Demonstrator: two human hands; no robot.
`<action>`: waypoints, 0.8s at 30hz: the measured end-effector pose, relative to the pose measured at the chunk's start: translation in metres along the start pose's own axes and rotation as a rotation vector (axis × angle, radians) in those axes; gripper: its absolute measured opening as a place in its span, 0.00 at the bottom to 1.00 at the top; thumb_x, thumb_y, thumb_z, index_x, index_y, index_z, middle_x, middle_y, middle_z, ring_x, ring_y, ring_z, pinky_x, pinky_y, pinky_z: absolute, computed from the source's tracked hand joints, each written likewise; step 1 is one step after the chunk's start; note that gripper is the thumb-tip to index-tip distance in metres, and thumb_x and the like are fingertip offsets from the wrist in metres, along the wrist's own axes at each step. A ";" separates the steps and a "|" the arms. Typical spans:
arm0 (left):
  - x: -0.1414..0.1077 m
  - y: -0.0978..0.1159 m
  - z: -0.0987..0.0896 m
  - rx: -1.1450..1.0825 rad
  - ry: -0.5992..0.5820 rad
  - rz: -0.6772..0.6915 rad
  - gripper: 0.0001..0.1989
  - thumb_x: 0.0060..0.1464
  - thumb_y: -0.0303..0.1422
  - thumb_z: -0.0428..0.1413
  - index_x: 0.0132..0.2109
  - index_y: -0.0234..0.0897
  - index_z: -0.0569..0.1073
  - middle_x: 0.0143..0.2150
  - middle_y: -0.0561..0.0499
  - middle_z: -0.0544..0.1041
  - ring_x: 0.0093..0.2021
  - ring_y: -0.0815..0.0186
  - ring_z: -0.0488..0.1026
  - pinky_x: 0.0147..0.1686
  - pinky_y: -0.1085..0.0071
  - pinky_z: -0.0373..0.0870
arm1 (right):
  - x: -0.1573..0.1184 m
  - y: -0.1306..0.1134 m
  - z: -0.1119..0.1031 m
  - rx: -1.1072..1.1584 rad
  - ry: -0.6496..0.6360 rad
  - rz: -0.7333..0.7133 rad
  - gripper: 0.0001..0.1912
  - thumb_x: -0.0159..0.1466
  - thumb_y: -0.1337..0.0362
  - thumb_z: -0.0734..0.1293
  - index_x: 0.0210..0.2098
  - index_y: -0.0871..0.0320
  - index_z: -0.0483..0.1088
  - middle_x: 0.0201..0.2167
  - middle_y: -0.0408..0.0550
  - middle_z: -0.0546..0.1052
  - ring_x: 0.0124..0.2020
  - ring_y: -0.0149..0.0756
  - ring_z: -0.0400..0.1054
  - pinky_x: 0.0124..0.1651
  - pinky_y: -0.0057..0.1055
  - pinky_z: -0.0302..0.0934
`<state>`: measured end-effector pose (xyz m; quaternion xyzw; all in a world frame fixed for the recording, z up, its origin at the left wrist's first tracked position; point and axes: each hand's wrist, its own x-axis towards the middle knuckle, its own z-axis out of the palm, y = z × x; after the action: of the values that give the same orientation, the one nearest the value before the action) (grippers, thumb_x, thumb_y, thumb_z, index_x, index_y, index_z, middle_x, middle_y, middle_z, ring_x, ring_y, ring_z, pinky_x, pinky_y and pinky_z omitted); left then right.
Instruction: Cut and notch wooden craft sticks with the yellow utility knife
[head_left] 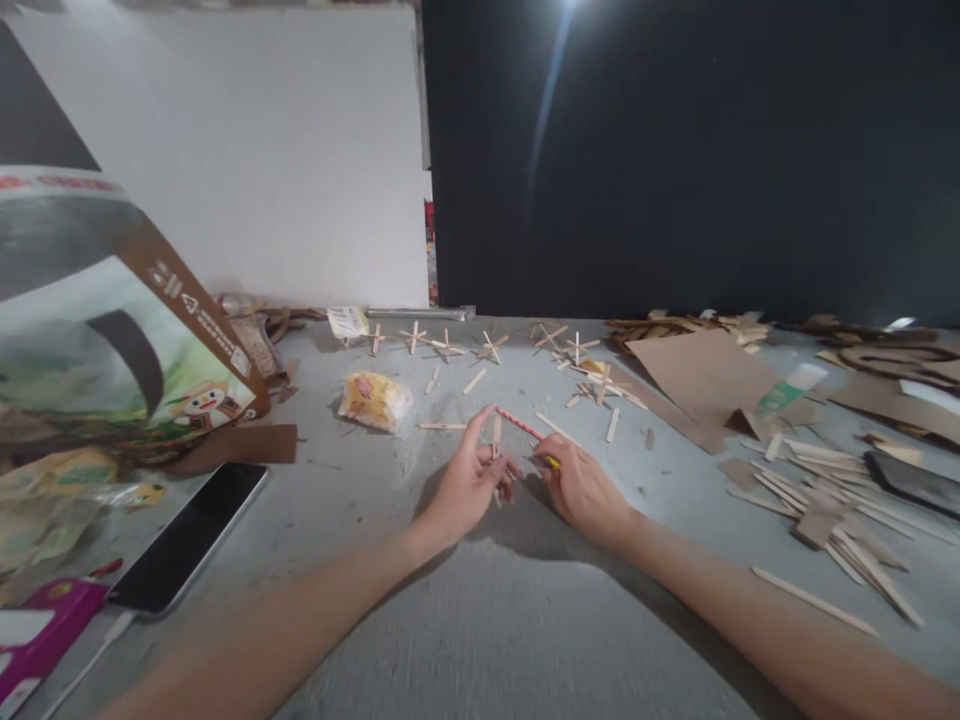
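Observation:
My left hand (pixel 469 482) is closed on a short flat wooden craft stick (pixel 496 432), which stands up between its thumb and fingers. My right hand (pixel 581 485) is closed around a thin red-striped, pencil-like stick (pixel 519 422) that slants up to my left index fingertip. A small yellow tool (pixel 553 462) with a greyish, blade-like tip also shows in the right hand's grip; its exact kind is unclear. Just beyond the hands, loose craft sticks (pixel 475 380) lie on the grey table (pixel 450 620). Behind them is a row of crossed-stick stars (pixel 447 345).
A yellow plastic-wrapped packet (pixel 375 402) lies left of centre. Further left are a phone (pixel 191 540) and a large printed bag (pixel 112 320). On the right are piled sticks (pixel 862 550), a glue stick (pixel 793 388), cardboard (pixel 697 375) and a dark phone-like object (pixel 915 482).

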<state>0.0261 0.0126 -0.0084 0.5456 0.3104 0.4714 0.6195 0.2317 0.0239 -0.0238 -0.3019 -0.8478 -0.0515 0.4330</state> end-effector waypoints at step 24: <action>-0.004 0.005 -0.002 -0.144 -0.065 -0.181 0.46 0.57 0.50 0.68 0.73 0.43 0.56 0.36 0.47 0.85 0.38 0.54 0.86 0.42 0.60 0.80 | 0.007 0.001 -0.011 0.071 -0.019 0.008 0.13 0.75 0.71 0.61 0.53 0.52 0.73 0.41 0.51 0.81 0.41 0.42 0.75 0.43 0.38 0.73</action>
<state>0.0220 0.0093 -0.0045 0.4845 0.3036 0.4166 0.7067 0.2370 0.0243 -0.0123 -0.2904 -0.8519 -0.0167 0.4356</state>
